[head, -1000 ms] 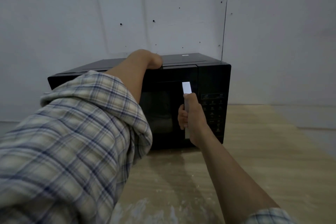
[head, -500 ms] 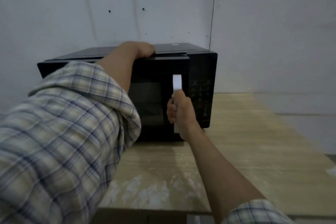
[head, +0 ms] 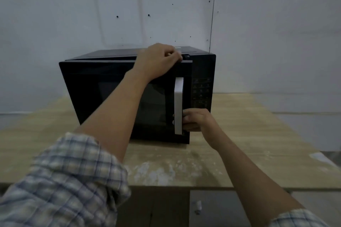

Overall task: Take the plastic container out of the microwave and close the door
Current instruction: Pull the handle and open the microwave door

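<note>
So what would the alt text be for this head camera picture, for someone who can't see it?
A person's right hand grips the lower end of the silver handle on a black microwave, its door just ajar, while the left hand rests on the top front edge. The microwave sits on a pale wooden table against a white wall; no plastic container is visible.

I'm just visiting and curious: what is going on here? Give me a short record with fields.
setting: black microwave on a wooden table
door: slightly ajar at the handle side
left hand: resting on the microwave's top front edge
right hand: fingers wrapped around the lower part of the silver handle
plastic container: not visible
clothing: plaid sleeve
</note>
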